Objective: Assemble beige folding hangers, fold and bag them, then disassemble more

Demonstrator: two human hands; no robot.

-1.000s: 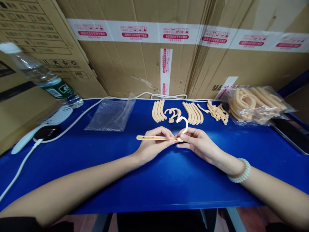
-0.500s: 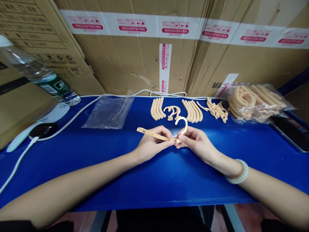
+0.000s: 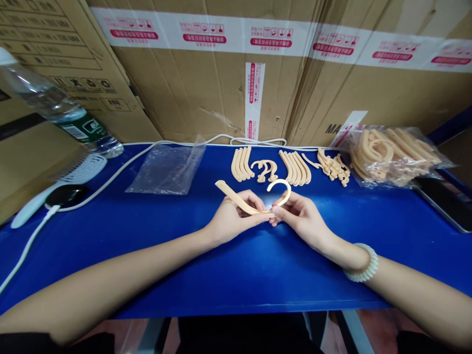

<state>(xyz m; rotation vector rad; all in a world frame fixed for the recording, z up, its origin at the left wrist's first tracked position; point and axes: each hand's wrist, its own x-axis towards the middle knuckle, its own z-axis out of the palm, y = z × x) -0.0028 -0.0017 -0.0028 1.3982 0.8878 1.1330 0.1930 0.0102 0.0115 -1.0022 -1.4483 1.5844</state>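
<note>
My left hand (image 3: 236, 216) is closed on a beige curved hanger arm (image 3: 233, 194), whose free end points up and to the left. Opposite it, my right hand (image 3: 300, 216) pinches the base of a beige hanger hook (image 3: 285, 186), its curl standing up. The lower ends of the two pieces meet between my fingertips; whether they are joined is hidden. Behind my hands lie a row of loose hanger arms (image 3: 241, 163), a few loose hooks (image 3: 266, 169), a second row of arms (image 3: 294, 167) and a heap of small beige parts (image 3: 332, 167).
A clear bag of beige parts (image 3: 394, 155) sits at the back right beside a phone (image 3: 448, 204). At left are a flat plastic bag (image 3: 162, 169), a water bottle (image 3: 66, 110), a hairbrush (image 3: 62, 184), a black round device (image 3: 66, 195) and a white cable (image 3: 121, 179). Cardboard boxes (image 3: 177, 93) stand behind.
The hanger arm in my left hand has rolled and its free end has risen, showing its broad side instead of the slotted edge. The hook has shifted slightly right.
</note>
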